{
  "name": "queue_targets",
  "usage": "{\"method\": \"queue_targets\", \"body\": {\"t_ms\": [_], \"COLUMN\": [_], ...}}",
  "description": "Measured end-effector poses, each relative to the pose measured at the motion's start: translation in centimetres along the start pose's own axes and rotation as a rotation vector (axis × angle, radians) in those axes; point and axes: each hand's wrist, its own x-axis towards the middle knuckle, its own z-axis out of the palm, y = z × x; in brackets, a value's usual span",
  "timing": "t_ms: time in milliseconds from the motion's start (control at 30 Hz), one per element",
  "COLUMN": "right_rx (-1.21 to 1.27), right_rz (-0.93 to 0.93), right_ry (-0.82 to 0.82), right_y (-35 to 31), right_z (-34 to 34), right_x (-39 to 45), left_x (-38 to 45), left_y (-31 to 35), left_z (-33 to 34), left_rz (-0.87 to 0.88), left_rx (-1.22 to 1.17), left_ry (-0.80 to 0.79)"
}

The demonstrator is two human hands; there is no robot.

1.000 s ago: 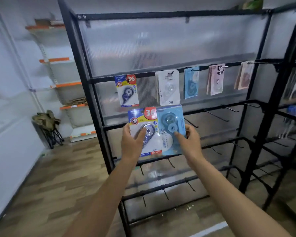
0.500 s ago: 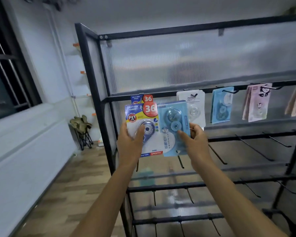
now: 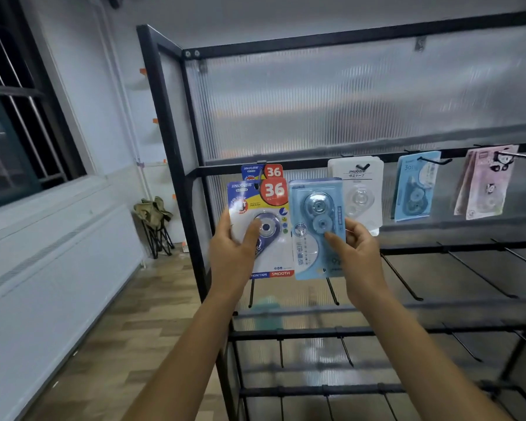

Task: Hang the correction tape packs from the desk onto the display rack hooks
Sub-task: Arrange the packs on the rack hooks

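My left hand [image 3: 231,253] grips a white-and-blue correction tape pack with a red "36" badge [image 3: 264,214], held up just in front of a matching pack [image 3: 257,171] that hangs from the rack's top rail. My right hand [image 3: 357,253] pinches a light blue correction tape pack [image 3: 315,226] beside it. Both packs are upright in front of the black display rack [image 3: 170,165]. On the same rail hang a white pack [image 3: 362,189], a blue pack [image 3: 413,186] and pink packs [image 3: 486,183].
Lower rails carry several bare black hooks [image 3: 401,278]. A ribbed translucent panel [image 3: 346,101] backs the rack. A folded camp stool [image 3: 155,223] stands by the wall at left, beside a window [image 3: 16,123]. Wooden floor [image 3: 119,344] lies left of the rack.
Both hands have lifted the two packs from the second rail's level to just under the top rail. The view has swung left and up.
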Motion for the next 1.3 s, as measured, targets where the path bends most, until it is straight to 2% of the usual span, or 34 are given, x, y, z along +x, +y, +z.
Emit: {"method": "queue_targets", "body": {"t_ms": [133,267,433,567,767,900,1000,1133,1200,1300], "right_rx": [-0.037,-0.105,-0.188,-0.220,-0.262,-0.371,-0.504,-0.727,-0.792,-0.772], "right_rz": [0.001,0.013,0.060,0.112,0.129,0.026,-0.017,-0.100,-0.131,-0.116], "right_ry": [0.041,0.090,0.072,0.057,0.007,-0.004,-0.050,-0.098,-0.180,-0.320], "right_y": [0.3,0.8,0.6,0.4,0.6,0.2,-0.4,-2.4,-3.6,-5.3], "right_z": [-0.6,-1.9,-3.4,-4.3,-5.2,-6.1,-7.2,-9.1,-10.2,-12.2], "right_x": [0.0,-0.2,-0.4,-0.1,0.2,0.4,0.9,2.1,2.8,3.8], "left_x": [1.6,5.1,9.1,10.4,9.8,4.8,0.3,-2.7,-3.5,-4.5], "left_y": [-1.3,-2.5,-3.8,-5.0,-5.1,-4.9,-4.5,-2.7,-1.7,-0.6], "left_z": [0.8,2.4,4.3,5.1,5.5,6.0,7.6,10.4,12.1,14.9], "left_rz": [-0.044,-0.096,-0.151,-0.148,-0.159,0.036,0.207,0.557,0.677,0.652], "left_rx": [0.022,0.142,0.256,0.406,0.418,0.379,0.331,0.297,0.292,0.257], "left_ry": [-0.035,-0.081,-0.118,-0.088,0.004,0.137,-0.007,-0.303,-0.433,-0.598]}}
